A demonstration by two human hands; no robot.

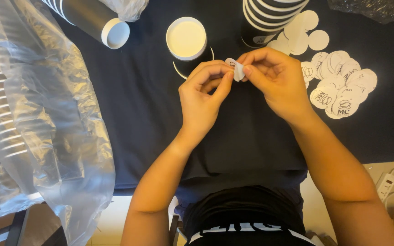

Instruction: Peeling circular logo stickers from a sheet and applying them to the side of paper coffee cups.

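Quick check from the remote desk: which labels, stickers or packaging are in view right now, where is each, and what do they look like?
Round sticker: pinched between left hand and right hand, white with dark print, bent.
Pile of stickers: right on the dark cloth, white discs, dark emblem.
Blank discs: by the striped cup stack, plain white.
Clear plastic bag: left edge, crinkled, transparent.

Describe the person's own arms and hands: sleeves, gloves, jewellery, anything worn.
Both arms are bare from the fingers up to where they leave the picture; no sleeves show. The left hand and the right hand wear no gloves, and no rings, watch or bracelet can be seen on the fingers or wrists. The nails are short and plain. Below, the person wears dark clothing with a white-marked waistband.
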